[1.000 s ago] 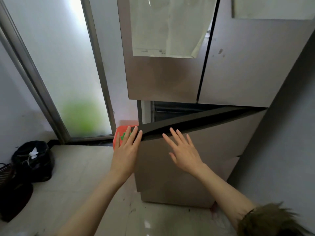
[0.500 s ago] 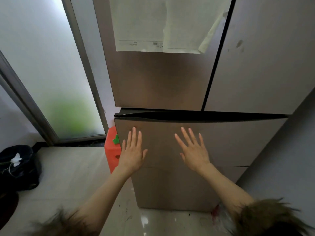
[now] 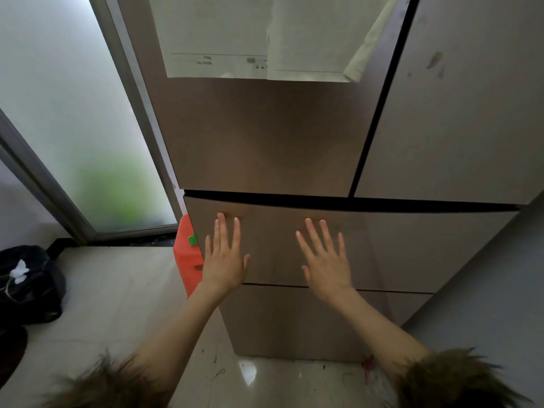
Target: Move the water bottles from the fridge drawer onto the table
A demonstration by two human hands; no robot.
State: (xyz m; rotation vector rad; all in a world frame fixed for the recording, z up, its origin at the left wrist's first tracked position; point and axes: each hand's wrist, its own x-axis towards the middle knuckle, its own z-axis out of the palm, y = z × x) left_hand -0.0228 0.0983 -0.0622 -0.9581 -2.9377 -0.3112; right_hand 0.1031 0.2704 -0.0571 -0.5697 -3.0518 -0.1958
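Two hands flat, arms reaching out

The left hand (image 3: 225, 262) is open, with straight fingers pointing up and the thumb out to the side. The right hand (image 3: 326, 260) is open too, its fingers spread a little wider and leaning to the left. Both palms face away from the person. Both arms are bare and stretch forward, side by side but apart. Furry brown cuffs show at the bottom of each arm.
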